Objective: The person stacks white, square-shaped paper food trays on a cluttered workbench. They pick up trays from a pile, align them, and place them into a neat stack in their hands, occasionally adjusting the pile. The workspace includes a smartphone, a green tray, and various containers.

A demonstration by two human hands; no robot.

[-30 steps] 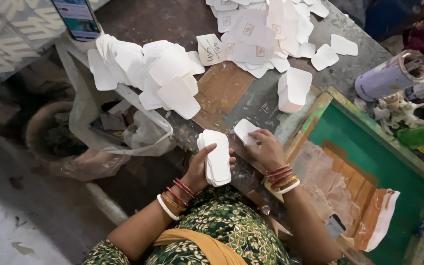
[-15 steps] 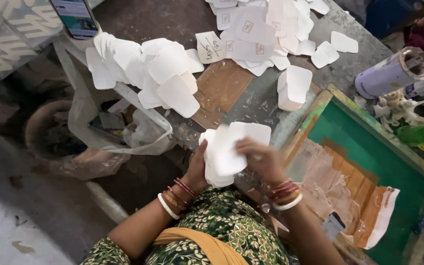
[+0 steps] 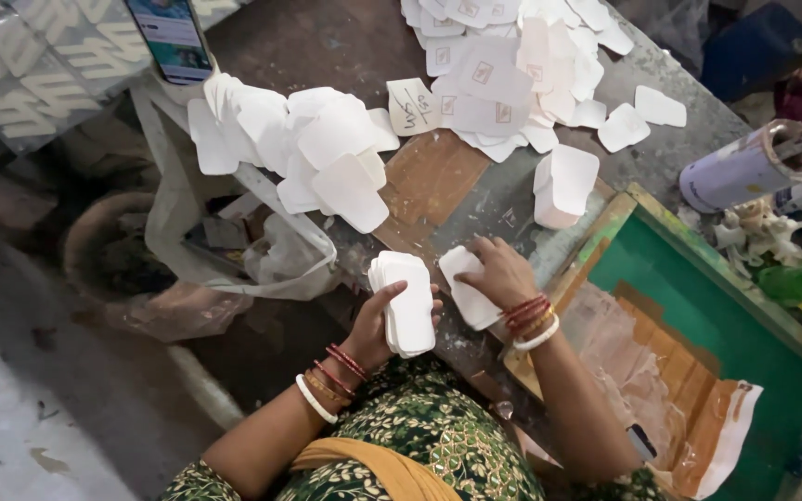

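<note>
Left hand (image 3: 378, 325) clamps a thick card stack (image 3: 406, 301); right hand (image 3: 503, 274) presses one card (image 3: 466, 289) flat. Many loose cards (image 3: 503, 74) remain unstacked.

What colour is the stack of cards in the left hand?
Plain white. The stack of cards held in the left hand shows best in the head view.
</note>
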